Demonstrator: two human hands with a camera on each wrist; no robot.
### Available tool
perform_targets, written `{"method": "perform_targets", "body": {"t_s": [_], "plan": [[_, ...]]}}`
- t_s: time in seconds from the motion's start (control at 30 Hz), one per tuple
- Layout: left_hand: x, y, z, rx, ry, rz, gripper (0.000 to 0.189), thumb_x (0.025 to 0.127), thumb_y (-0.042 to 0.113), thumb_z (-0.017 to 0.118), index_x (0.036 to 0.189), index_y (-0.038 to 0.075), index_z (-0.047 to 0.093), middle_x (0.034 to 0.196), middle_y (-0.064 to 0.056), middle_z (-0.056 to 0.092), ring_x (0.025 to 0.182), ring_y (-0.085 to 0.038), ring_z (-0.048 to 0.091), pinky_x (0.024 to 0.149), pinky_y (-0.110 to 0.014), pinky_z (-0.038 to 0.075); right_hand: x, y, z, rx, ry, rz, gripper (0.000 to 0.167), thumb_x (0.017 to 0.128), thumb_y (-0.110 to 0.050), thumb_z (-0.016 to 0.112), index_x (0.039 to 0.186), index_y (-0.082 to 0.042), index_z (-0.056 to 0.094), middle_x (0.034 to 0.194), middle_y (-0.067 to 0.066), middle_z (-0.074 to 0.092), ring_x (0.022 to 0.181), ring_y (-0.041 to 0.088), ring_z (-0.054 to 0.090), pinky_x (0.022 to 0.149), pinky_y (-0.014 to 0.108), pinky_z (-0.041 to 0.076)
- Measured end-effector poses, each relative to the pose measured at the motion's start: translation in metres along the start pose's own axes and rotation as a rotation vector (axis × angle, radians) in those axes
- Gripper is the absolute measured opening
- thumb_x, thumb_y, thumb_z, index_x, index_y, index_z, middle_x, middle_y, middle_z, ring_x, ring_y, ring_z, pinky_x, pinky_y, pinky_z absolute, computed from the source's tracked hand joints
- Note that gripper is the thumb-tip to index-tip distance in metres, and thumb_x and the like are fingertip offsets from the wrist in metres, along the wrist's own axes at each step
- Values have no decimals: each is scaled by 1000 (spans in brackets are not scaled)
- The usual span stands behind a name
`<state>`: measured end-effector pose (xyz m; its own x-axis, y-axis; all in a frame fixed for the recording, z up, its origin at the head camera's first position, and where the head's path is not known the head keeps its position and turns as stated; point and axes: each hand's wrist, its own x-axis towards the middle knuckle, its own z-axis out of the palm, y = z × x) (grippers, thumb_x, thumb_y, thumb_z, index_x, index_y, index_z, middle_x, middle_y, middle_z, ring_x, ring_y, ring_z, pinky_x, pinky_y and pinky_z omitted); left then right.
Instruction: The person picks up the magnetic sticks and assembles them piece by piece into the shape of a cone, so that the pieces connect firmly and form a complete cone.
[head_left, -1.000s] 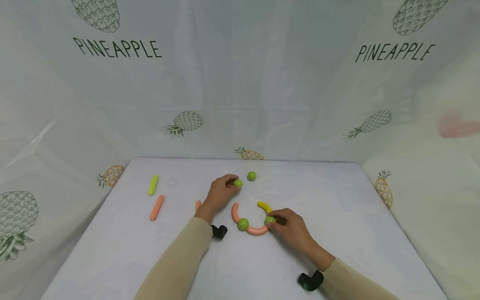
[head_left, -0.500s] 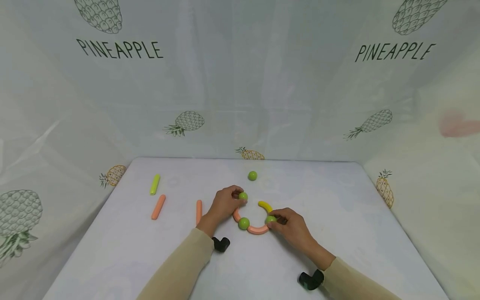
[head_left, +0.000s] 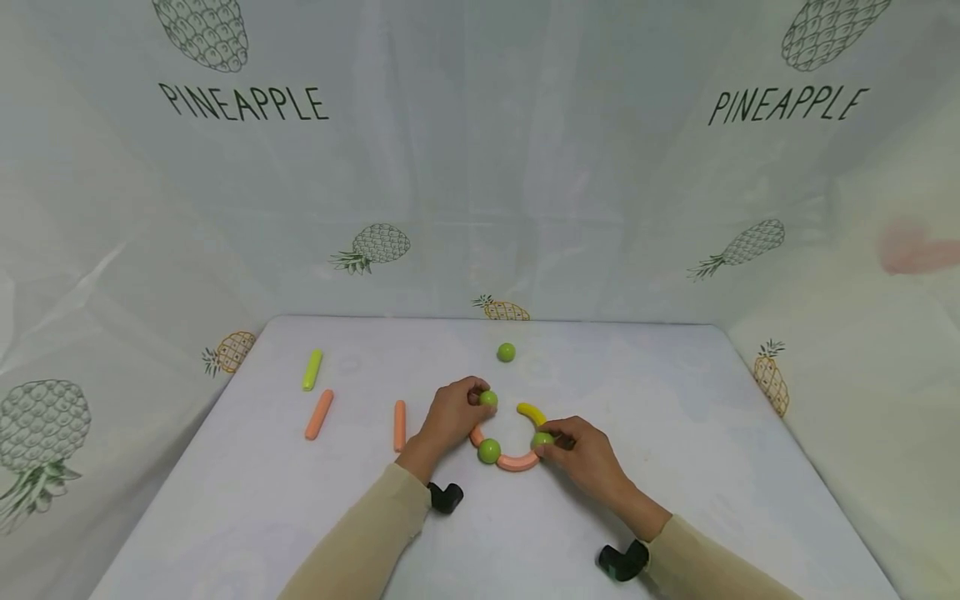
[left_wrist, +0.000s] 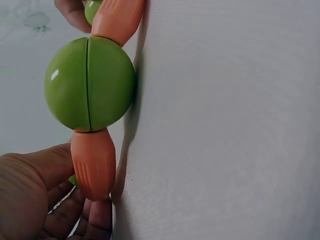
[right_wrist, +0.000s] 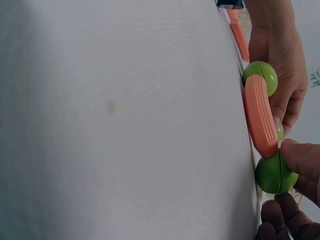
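Note:
My left hand point(head_left: 452, 414) pinches a green ball point(head_left: 488, 399) at the upper end of an orange curved stick point(head_left: 477, 436). That stick's other end meets a second green ball point(left_wrist: 90, 85), which has a seam down its middle. From there another orange curved stick point(right_wrist: 260, 117) runs to a third green ball point(right_wrist: 276, 172), pinched by the thumb and fingers of my right hand point(head_left: 583, 454). A yellow curved stick point(head_left: 531, 413) extends upward from this third ball. Together the pieces form an arc with its gap at the top. Left fingers partly hide the first stick.
Behind the arc lies a loose green ball point(head_left: 506, 352). Two straight orange sticks point(head_left: 400, 426) and a yellow-green stick point(head_left: 312, 370) lie to the left on the white table point(head_left: 712, 400). A pineapple-print sheet point(head_left: 495, 183) hangs behind.
My left hand has brought its green ball from behind the arc down toward me, to the orange curved stick's end. The right hand has kept its hold on its ball.

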<state>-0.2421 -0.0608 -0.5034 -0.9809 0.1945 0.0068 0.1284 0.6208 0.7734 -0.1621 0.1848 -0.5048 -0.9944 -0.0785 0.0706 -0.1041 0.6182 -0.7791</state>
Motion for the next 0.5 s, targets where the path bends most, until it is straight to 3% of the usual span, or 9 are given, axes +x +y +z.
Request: {"method": "perform_targets", "body": {"t_s": [0.23, 0.5], "plan": [[-4, 8, 4, -32, -57, 15, 35, 94, 22, 81, 128, 15, 72, 112, 0, 72, 100, -15, 63, 90, -37, 55, 0, 2, 1, -10, 2, -5, 25, 87, -18, 88, 112, -17, 80, 101, -3, 69, 88, 10, 61, 75, 24, 52], [-2, 6, 6, -16, -71, 43, 33, 95, 23, 81, 126, 17, 73, 111, 1, 72, 101, -13, 64, 90, -36, 55, 0, -1, -1, -5, -7, -9, 25, 88, -18, 87, 111, -17, 80, 101, -3, 68, 87, 10, 60, 74, 24, 51]]}}
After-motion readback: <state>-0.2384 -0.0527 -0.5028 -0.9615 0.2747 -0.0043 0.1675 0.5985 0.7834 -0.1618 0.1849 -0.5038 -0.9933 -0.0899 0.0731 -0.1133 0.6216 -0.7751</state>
